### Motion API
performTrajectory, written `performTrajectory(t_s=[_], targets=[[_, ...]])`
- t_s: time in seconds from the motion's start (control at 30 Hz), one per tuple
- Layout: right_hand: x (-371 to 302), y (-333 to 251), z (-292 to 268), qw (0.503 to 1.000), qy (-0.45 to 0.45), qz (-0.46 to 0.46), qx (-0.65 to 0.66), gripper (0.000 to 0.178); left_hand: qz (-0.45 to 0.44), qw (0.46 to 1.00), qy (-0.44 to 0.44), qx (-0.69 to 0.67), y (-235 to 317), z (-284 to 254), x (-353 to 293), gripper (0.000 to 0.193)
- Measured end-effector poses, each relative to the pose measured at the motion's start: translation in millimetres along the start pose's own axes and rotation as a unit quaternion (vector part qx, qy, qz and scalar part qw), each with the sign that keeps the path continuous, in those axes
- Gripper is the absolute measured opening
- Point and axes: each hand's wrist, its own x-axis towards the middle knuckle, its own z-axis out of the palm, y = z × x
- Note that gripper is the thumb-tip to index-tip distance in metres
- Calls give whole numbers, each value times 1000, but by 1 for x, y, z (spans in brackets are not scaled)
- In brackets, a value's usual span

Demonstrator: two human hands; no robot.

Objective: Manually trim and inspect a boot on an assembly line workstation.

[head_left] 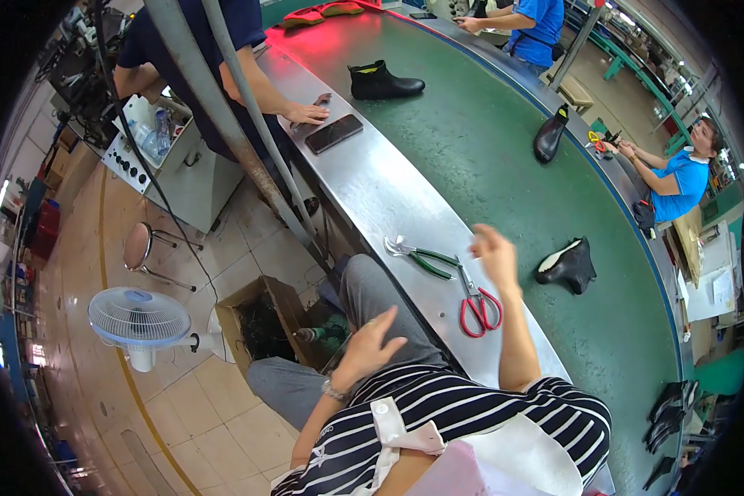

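My right hand [496,258] is raised over the edge where the metal ledge [388,182] meets the green belt [463,157]. Its fingers are loosely bent and apart, with nothing seen in them. Just beside it on the ledge lie red-handled scissors [481,312] and green-handled pliers [426,261]. My left hand [372,351] hovers above my lap, thumb and fingers spread, holding nothing. To the right of my right hand a black ankle boot [572,269] with a pale lining rests on the belt. Farther along are two more black boots [384,83] [551,136].
A phone [334,133] lies on the ledge by a standing person's hand [307,114]. Metal poles [223,116] rise at the left. An open cardboard box [260,322] and a fan [140,318] stand below. Co-workers in blue [682,183] sit across the belt.
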Motion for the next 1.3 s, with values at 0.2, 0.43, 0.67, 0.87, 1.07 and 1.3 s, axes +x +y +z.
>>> performTrajectory(t_s=[0.2,0.43,0.67,0.87,1.07,1.3], targets=[[-38,-77,139,937,-321,-72,-117,36,35,956,-111,270,-52,93,5,68],[-72,-61,190,871,-375,-168,-269,74,10,959,-177,222,-64,81,3,57],[-86,-15,191,930,-260,-253,-59,34,26,983,-121,133,-70,82,-4,56],[-91,-25,192,945,-233,-221,-60,21,29,986,-107,127,-75,79,-7,57],[-91,-20,195,943,-236,-226,-61,21,26,987,-107,120,-75,80,-7,58],[-90,-28,190,945,-246,-209,-61,19,14,987,-116,108,-77,79,-6,56]])
